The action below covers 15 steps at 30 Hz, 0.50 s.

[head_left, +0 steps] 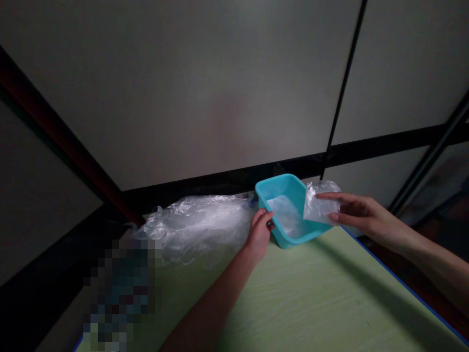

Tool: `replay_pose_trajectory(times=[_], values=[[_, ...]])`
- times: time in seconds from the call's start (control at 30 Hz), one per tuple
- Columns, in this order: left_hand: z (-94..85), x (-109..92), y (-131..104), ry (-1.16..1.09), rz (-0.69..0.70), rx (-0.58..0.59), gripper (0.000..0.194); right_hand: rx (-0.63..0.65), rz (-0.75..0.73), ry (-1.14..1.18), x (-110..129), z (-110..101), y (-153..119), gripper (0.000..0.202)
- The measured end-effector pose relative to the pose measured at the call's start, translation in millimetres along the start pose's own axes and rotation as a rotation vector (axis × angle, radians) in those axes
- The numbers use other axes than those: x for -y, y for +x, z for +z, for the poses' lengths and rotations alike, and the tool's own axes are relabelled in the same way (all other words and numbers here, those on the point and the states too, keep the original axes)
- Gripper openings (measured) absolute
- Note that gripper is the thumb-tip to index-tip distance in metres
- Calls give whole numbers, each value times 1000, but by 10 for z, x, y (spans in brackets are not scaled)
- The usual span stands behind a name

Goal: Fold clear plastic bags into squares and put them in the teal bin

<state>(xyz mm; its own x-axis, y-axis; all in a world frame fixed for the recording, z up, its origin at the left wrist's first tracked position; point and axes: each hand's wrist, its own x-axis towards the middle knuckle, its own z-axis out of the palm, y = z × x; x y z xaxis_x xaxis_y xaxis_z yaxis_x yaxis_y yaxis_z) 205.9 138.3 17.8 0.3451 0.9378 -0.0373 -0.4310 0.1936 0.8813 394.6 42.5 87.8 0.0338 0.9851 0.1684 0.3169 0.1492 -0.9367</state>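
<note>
A turquoise plastic basin [287, 240] stands at the back of the table. My left hand [260, 232] grips its near left rim, fingers curled over the edge. Inside the basin lies some clear plastic [286, 212]. Over the basin's right side my right hand [353, 210] pinches a folded clear plastic bag [320, 203] between thumb and fingers. Left of the basin, close to my left hand, spreads a large crumpled heap of clear plastic [201, 225].
The light green table [293, 303] has a blue edge on its right side. Pale cabinet panels [220, 98] with dark strips rise directly behind it. A blurred-out, pixelated item [124, 288] sits at the left.
</note>
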Motion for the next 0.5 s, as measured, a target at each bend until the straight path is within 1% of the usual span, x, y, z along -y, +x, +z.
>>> replay_pose_trajectory(times=[0.07, 0.17, 0.27, 0.33, 0.4, 0.5], values=[[-74, -137, -142, -23, -5, 45, 9, 43, -12, -31, 73, 22, 18, 44], [-211, -358, -383, -27, -54, 108, 9, 170, -67, -111, 219, 89, 52, 40], [-366, -550, -616, -13, -118, 146, 12, 351, -170, -278, 390, 211, 83, 35], [-467, -645, -745, 6, -153, 160, 16, 484, -252, -409, 501, 321, 100, 35], [-557, -712, -845, 30, -175, 175, 17, 619, -321, -500, 597, 445, 115, 37], [-657, -768, -949, 53, -190, 217, 15, 801, -374, -584, 690, 628, 141, 37]])
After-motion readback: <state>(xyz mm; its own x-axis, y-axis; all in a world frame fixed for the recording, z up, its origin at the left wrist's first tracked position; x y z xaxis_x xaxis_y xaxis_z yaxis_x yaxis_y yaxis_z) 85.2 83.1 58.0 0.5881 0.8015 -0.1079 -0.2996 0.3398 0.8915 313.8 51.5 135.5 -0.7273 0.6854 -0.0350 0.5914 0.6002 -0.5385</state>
